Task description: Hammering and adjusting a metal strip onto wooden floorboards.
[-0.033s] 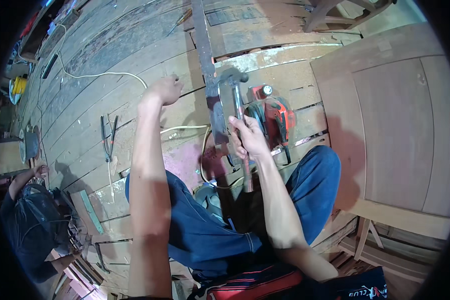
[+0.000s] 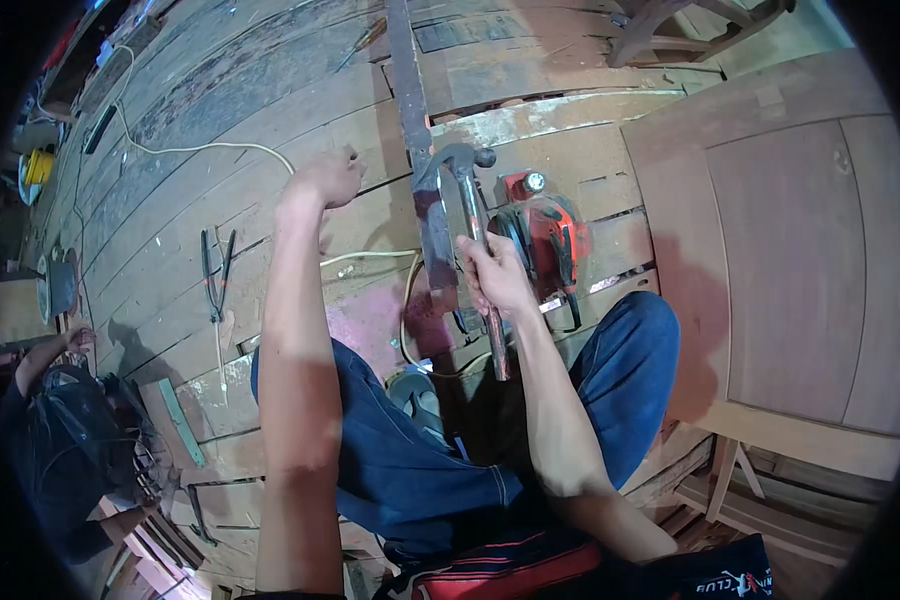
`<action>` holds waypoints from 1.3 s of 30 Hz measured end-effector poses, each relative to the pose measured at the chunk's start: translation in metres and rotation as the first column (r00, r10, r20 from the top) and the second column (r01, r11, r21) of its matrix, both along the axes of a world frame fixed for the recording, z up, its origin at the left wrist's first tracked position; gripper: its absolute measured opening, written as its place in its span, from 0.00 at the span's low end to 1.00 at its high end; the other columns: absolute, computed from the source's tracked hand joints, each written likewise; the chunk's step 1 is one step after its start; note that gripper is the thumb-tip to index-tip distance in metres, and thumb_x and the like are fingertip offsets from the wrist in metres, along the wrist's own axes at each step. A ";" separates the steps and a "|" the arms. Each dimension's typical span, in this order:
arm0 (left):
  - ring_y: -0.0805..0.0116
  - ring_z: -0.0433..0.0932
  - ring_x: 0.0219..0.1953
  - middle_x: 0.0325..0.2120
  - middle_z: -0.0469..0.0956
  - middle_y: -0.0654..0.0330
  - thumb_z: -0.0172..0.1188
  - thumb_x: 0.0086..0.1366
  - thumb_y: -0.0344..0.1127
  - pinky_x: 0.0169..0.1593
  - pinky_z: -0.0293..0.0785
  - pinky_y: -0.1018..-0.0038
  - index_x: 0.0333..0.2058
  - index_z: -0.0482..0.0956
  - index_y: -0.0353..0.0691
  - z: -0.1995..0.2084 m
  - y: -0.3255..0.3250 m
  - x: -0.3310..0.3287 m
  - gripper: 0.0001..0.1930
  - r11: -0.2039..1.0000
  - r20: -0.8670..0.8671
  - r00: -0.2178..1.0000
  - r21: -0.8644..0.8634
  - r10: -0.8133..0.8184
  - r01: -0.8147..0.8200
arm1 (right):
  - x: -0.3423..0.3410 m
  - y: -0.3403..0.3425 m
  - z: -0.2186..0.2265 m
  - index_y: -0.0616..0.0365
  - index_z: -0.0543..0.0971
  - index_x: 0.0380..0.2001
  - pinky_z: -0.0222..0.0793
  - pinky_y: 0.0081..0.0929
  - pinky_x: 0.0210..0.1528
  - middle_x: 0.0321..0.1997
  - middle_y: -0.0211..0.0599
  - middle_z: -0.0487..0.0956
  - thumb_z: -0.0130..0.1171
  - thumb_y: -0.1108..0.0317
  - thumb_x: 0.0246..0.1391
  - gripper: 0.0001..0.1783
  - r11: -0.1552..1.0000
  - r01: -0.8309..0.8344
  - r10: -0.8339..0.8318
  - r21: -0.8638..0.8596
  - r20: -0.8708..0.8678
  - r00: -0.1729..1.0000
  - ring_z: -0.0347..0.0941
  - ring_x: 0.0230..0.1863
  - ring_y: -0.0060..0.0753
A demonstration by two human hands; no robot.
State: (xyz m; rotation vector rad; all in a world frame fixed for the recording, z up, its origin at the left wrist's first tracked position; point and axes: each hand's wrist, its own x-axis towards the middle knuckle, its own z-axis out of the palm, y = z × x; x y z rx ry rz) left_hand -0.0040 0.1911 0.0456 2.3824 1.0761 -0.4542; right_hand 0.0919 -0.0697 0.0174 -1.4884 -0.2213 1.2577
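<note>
In my right hand [image 2: 497, 272] a claw hammer [image 2: 472, 207] is gripped mid-handle, fingers wrapped round it. Its metal head is up at the far end, beside and partly over the right edge of a long narrow dark bar [image 2: 417, 130]. That bar runs away from me between my knees. Left of it, my left hand [image 2: 328, 180] is bent at the wrist over the plank floor, apart from the bar. Most of its fingers are hidden beneath the back of the hand. A red and black power tool [image 2: 548, 240] rests just right of the hammer.
Pliers [image 2: 216, 275] and a thin screwdriver [image 2: 222, 375] lie to the left. A pale cord [image 2: 210, 148] crosses the planks. Another screwdriver [image 2: 362, 42] lies far off. A wooden panel [image 2: 790, 260] stands right. At the left edge another person [image 2: 70, 430] is crouching.
The hammer's head has shifted slightly left and its handle stands at a slightly different tilt in my right hand. My left hand keeps nearly the same place.
</note>
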 end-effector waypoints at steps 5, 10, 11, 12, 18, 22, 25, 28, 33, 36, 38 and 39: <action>0.50 0.71 0.54 0.51 0.73 0.45 0.46 0.67 0.48 0.57 0.65 0.63 0.53 0.71 0.37 0.007 -0.007 0.009 0.24 0.999 0.032 0.998 -0.023 -0.048 0.048 | -0.005 0.013 -0.029 0.68 0.74 0.30 0.69 0.47 0.27 0.19 0.57 0.75 0.54 0.62 0.54 0.15 0.978 -0.029 0.174 -0.209 0.724 0.668 0.74 0.22 0.59; 0.52 0.72 0.53 0.51 0.73 0.47 0.47 0.67 0.44 0.57 0.66 0.65 0.54 0.70 0.38 0.009 -0.026 0.027 0.22 0.989 0.126 0.986 -0.083 -0.108 0.119 | -0.013 0.017 -0.046 0.68 0.72 0.33 0.69 0.54 0.34 0.22 0.63 0.75 0.53 0.64 0.54 0.15 0.959 0.028 0.224 -0.283 0.815 0.535 0.73 0.30 0.67; 0.52 0.72 0.53 0.51 0.73 0.47 0.47 0.67 0.43 0.57 0.66 0.65 0.55 0.70 0.39 0.004 -0.027 0.030 0.22 0.977 0.087 0.984 -0.128 -0.158 0.168 | -0.015 0.018 -0.045 0.69 0.71 0.34 0.69 0.54 0.33 0.22 0.63 0.75 0.53 0.64 0.54 0.15 0.959 0.039 0.214 -0.281 0.807 0.550 0.73 0.29 0.67; 0.53 0.72 0.53 0.51 0.74 0.47 0.48 0.66 0.43 0.57 0.66 0.65 0.55 0.69 0.39 0.000 -0.027 0.032 0.22 0.961 0.051 0.976 -0.174 -0.210 0.216 | -0.016 0.019 -0.045 0.69 0.71 0.34 0.70 0.53 0.32 0.22 0.63 0.75 0.53 0.64 0.54 0.15 0.959 0.050 0.203 -0.279 0.799 0.566 0.74 0.29 0.67; 0.55 0.70 0.57 0.54 0.71 0.51 0.47 0.64 0.38 0.60 0.64 0.68 0.58 0.66 0.42 -0.008 -0.032 0.037 0.24 0.933 0.005 0.959 -0.229 -0.284 0.278 | -0.014 0.016 -0.058 0.69 0.71 0.31 0.70 0.53 0.30 0.22 0.63 0.75 0.53 0.65 0.54 0.14 0.928 0.087 0.265 -0.361 0.808 0.527 0.74 0.28 0.65; 0.55 0.70 0.56 0.54 0.71 0.51 0.47 0.64 0.38 0.59 0.64 0.67 0.58 0.66 0.41 -0.013 -0.023 0.035 0.24 0.935 0.030 0.969 -0.255 -0.247 0.246 | -0.017 0.022 -0.049 0.68 0.70 0.31 0.69 0.53 0.30 0.21 0.63 0.75 0.53 0.65 0.54 0.14 0.954 0.092 0.189 -0.284 0.812 0.552 0.74 0.29 0.65; 0.55 0.70 0.56 0.53 0.72 0.51 0.48 0.65 0.40 0.59 0.65 0.66 0.58 0.67 0.41 0.000 -0.019 0.035 0.23 0.959 -0.010 0.983 -0.225 -0.182 0.175 | -0.016 0.028 -0.041 0.68 0.68 0.30 0.69 0.53 0.28 0.21 0.63 0.75 0.53 0.65 0.54 0.14 0.978 0.128 0.080 -0.163 0.869 0.489 0.74 0.28 0.65; 0.55 0.70 0.56 0.54 0.72 0.51 0.48 0.66 0.41 0.59 0.65 0.66 0.58 0.66 0.41 0.002 -0.021 0.033 0.23 0.960 0.011 0.976 -0.179 -0.216 0.214 | -0.017 0.019 -0.065 0.68 0.69 0.31 0.69 0.54 0.28 0.20 0.63 0.74 0.52 0.65 0.54 0.13 0.970 0.072 0.175 -0.232 0.874 0.454 0.74 0.28 0.64; 0.55 0.70 0.56 0.53 0.72 0.51 0.48 0.66 0.42 0.59 0.65 0.66 0.58 0.66 0.41 0.001 -0.022 0.025 0.23 0.968 -0.005 0.983 -0.177 -0.183 0.179 | -0.015 0.023 -0.054 0.70 0.69 0.28 0.68 0.51 0.27 0.19 0.63 0.73 0.52 0.68 0.53 0.12 0.979 0.117 0.081 -0.165 0.850 0.521 0.74 0.26 0.64; 0.55 0.70 0.56 0.53 0.72 0.51 0.48 0.66 0.42 0.58 0.65 0.66 0.58 0.66 0.42 0.005 -0.022 0.032 0.23 0.958 -0.016 0.978 -0.205 -0.207 0.200 | -0.017 0.027 -0.036 0.69 0.68 0.30 0.68 0.52 0.26 0.19 0.63 0.73 0.52 0.68 0.54 0.11 0.989 0.128 -0.005 -0.075 0.845 0.534 0.73 0.26 0.65; 0.55 0.71 0.55 0.53 0.72 0.51 0.48 0.66 0.42 0.58 0.66 0.66 0.58 0.67 0.42 0.005 -0.023 0.036 0.23 0.967 0.038 0.983 -0.176 -0.179 0.183 | -0.018 0.026 -0.040 0.68 0.68 0.31 0.69 0.52 0.26 0.19 0.63 0.74 0.52 0.68 0.54 0.11 0.990 0.108 0.026 -0.092 0.865 0.501 0.74 0.26 0.65; 0.55 0.71 0.55 0.53 0.72 0.51 0.48 0.66 0.42 0.58 0.66 0.66 0.58 0.67 0.42 0.006 -0.023 0.036 0.23 0.967 0.040 0.982 -0.175 -0.182 0.186 | -0.019 0.025 -0.045 0.68 0.68 0.32 0.69 0.52 0.26 0.19 0.63 0.74 0.52 0.68 0.54 0.11 0.990 0.086 0.058 -0.111 0.882 0.467 0.74 0.26 0.65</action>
